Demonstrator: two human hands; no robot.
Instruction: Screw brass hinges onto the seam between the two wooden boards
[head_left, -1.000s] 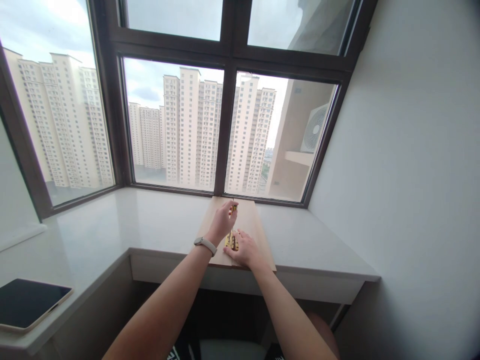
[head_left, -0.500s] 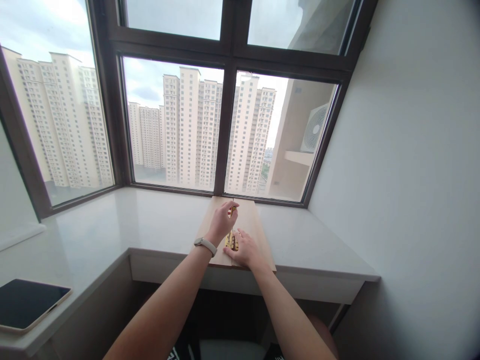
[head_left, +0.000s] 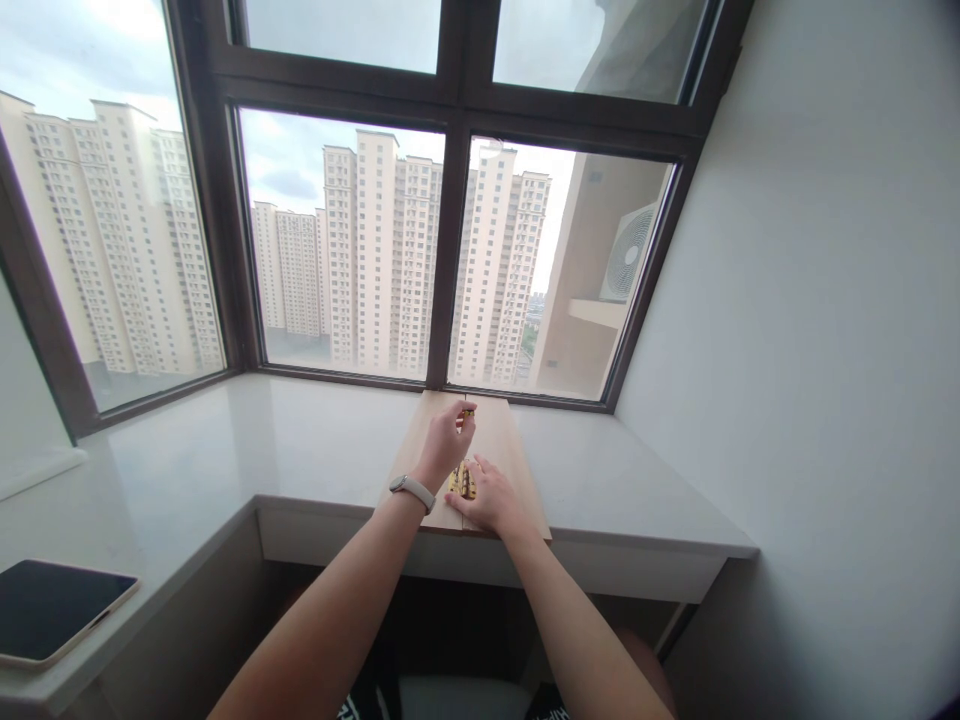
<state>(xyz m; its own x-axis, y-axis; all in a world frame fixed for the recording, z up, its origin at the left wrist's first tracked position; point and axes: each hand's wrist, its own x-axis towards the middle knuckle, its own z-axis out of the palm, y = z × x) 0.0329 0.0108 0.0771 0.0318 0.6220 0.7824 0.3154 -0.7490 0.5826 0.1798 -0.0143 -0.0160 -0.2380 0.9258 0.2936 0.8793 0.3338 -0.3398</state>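
A light wooden board [head_left: 506, 440] with a seam down its middle lies on the white counter. Over its far part, my left hand [head_left: 448, 440], with a pale watch band at the wrist, pinches a small yellow and dark piece [head_left: 469, 411]. A bit of red shows below its fingers. Nearer the front edge, my right hand [head_left: 487, 497] rests with thumb and fingers around a yellow and brown patterned object [head_left: 465, 482] lying on the board. Its fingers partly cover that object, so its full shape is hidden.
A tablet with a dark screen [head_left: 64, 610] lies on the left arm of the white counter [head_left: 322, 440]. Dark window frames [head_left: 442, 250] rise behind the board, and a white wall [head_left: 817, 300] stands at the right.
The small piece in my left hand has tilted and now shows less of itself. My right hand stays at the patterned object. The view has shifted very slightly.
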